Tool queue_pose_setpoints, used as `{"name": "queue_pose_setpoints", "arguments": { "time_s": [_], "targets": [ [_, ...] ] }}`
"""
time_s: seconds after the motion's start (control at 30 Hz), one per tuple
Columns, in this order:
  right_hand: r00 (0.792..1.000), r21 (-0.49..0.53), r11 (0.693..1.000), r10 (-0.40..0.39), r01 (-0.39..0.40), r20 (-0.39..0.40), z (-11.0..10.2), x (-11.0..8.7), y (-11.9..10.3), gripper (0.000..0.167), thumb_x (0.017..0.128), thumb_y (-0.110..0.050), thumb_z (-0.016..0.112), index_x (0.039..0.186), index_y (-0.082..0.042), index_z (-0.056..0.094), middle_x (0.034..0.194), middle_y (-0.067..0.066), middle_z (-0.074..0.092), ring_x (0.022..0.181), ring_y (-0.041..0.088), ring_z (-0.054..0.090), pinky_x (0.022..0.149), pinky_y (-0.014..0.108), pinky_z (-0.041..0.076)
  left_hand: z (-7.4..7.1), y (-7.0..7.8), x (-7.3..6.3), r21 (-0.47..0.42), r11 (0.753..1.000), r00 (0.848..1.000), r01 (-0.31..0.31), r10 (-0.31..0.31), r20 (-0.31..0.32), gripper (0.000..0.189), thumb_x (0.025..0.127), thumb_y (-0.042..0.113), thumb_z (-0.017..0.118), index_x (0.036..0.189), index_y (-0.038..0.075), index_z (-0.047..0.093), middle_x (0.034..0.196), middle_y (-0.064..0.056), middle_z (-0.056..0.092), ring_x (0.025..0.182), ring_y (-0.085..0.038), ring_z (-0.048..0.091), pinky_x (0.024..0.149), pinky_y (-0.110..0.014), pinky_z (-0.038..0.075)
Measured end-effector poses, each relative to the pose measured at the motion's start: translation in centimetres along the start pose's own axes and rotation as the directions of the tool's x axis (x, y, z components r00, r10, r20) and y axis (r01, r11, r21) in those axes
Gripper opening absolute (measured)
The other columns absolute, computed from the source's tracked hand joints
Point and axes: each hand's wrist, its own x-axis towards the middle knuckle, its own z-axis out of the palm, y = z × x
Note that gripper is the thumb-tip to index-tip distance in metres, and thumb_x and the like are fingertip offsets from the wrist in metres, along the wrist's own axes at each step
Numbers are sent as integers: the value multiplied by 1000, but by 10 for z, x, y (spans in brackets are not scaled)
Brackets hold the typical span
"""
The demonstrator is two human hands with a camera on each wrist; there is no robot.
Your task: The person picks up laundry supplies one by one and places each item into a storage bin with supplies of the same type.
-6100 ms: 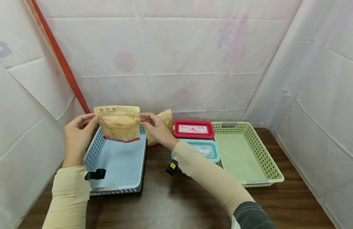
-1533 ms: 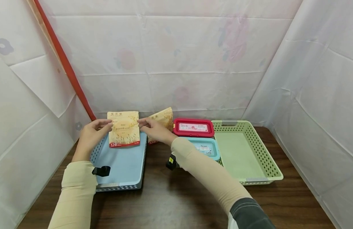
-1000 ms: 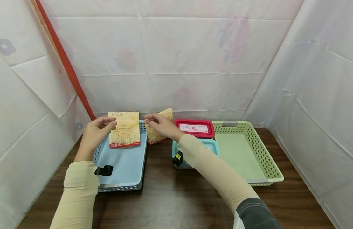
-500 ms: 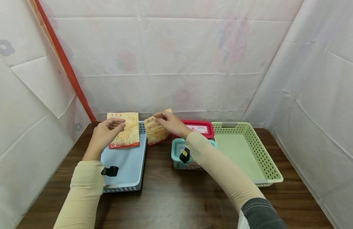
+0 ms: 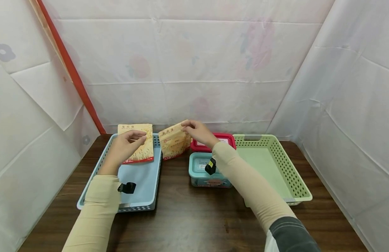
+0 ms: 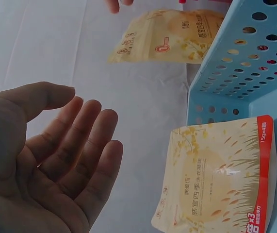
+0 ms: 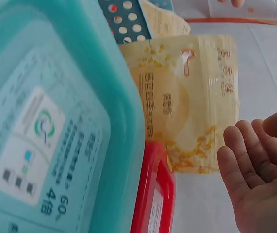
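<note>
A cream pouch with a red bottom band (image 5: 145,153) leans upright against the far end of the blue basket (image 5: 142,183). My left hand (image 5: 123,149) hovers before it, fingers loosely bent and holding nothing; the left wrist view shows a gap between that hand (image 6: 65,155) and the pouch (image 6: 218,174). A second cream pouch (image 5: 172,141) stands tilted just outside the basket's right side. At its upper right edge is my right hand (image 5: 200,133), thumb and fingers apart in the right wrist view. Whether a fingertip touches this pouch (image 7: 182,102) I cannot tell.
Right of the second pouch stand a lidded teal box (image 5: 196,166) and, behind it, a red-lidded box (image 5: 224,136). A light green basket (image 5: 267,171) sits to their right on the dark wooden table (image 5: 182,220). A white patterned sheet (image 5: 194,63) hangs behind.
The first pouch, held by both hands earlier, was lowered into the blue basket and let go. Since then both hands have shifted right, the right one toward the second pouch's edge.
</note>
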Motion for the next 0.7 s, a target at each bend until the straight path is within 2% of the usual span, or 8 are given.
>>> {"name": "queue_pose_setpoints", "arguments": {
  "time_s": [0.2,0.37,0.5,0.7],
  "targets": [
    [1000,29,999,15,-15,-25,-4,1,5,34,107,-18,48,137,-4,58,132,14,58,123,36,56,100,46,48,4,2,2,0,1000,999,11,-11,30,40,100,37,61,126,6,66,116,-16,69,104,-33,63,79,-44,54],
    [997,-9,999,35,-36,-63,-7,5,11,33,106,-21,51,133,-7,61,128,12,60,120,35,57,95,42,51,7,1,5,13,1000,999,19,-20,42,44,99,42,62,126,7,67,115,-15,70,105,-34,64,81,-49,54],
    [995,-21,998,53,-55,-88,-8,8,15,32,105,-22,50,131,-7,61,122,15,62,113,37,58,90,46,51,11,1,7,33,999,998,21,-23,65,43,100,41,61,126,8,66,114,-15,69,107,-35,63,83,-50,54],
    [987,-72,995,64,-75,-146,-9,12,20,35,102,-21,51,133,-6,57,121,13,61,108,27,59,90,43,52,18,1,12,28,998,990,51,-54,132,40,100,38,62,127,9,66,121,-17,66,111,-35,60,86,-52,53]
  ]
}}
